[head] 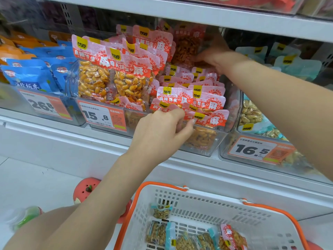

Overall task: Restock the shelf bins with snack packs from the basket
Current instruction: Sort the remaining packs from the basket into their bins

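While left hand point(158, 130) pinches front pack point(203, 117), bin point(232, 105) rim nr.

Bright, even light; edges bow and blur; soft shadows.

Three orange-edged price tags front the bins: 26.8 point(47, 105) at left, 15.8 point(102, 116) in the middle, 16.5 point(259, 150) at right. A red apple-shaped toy point(86, 190) lies on the white floor point(27, 181), near left.

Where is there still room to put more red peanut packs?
The clear plastic bin of red peanut packs is crowded in front, piled high on its left. The back right corner, below the right hand, looks lower. The white basket floor has bare patches.
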